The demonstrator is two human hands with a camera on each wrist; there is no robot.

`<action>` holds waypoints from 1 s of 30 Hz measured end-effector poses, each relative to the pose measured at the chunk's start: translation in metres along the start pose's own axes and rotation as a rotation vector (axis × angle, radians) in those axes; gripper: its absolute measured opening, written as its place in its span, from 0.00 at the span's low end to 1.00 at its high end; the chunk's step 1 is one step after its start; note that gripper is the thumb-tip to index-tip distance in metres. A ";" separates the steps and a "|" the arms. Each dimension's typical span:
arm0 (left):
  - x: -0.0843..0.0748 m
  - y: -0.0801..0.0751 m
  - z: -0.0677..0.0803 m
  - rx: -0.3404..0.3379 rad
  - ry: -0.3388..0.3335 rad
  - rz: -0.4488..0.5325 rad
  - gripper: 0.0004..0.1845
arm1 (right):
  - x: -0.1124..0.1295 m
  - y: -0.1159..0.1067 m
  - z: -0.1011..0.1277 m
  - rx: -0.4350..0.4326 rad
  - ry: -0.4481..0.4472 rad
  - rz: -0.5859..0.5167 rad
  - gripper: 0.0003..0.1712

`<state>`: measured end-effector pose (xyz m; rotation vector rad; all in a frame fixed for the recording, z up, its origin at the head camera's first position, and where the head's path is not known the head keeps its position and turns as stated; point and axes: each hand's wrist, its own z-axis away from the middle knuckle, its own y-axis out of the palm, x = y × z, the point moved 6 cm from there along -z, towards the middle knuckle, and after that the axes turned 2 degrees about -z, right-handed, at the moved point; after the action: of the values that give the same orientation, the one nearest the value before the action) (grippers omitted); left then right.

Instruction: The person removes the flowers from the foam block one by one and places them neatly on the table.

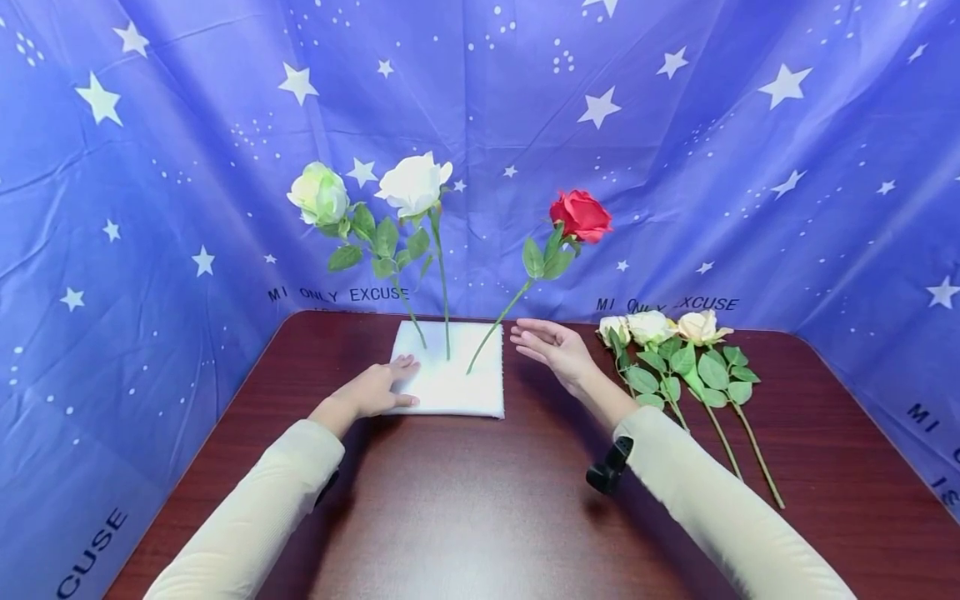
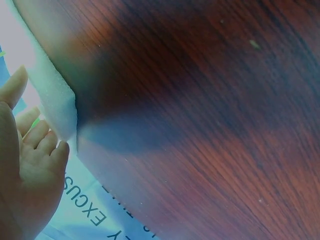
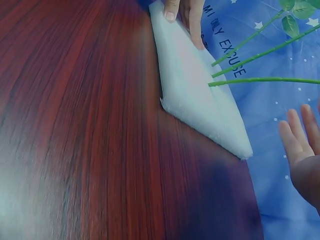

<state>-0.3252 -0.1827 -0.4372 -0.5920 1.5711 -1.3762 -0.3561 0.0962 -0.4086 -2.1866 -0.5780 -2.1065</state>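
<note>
A white foam block (image 1: 450, 392) lies flat on the table, with three artificial roses standing in it. The green-tinged white rose (image 1: 318, 196) leans left, the white rose (image 1: 415, 185) is nearly upright, and the red rose (image 1: 581, 216) leans right. My left hand (image 1: 378, 387) rests on the block's left side, fingers spread and thumb near its front edge. In the right wrist view its fingertips (image 3: 196, 30) lie on the foam. My right hand (image 1: 555, 352) is held just right of the block, fingers extended and nothing in them, below the red rose.
Several pale roses (image 1: 651, 329) with leafy stems lie on the right side of the dark wooden table (image 1: 450, 517). A blue star-patterned curtain (image 1: 480, 100) hangs round the back and sides. A black wrist device (image 1: 609, 467) sits at my right cuff.
</note>
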 end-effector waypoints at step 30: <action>0.001 0.000 -0.001 -0.010 -0.014 0.000 0.37 | -0.032 0.055 -0.028 -0.023 -0.033 -0.229 0.24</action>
<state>-0.3267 -0.1827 -0.4378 -0.6060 1.5674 -1.3626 -0.3664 0.0297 -0.4258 -2.2693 -0.8490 -2.1953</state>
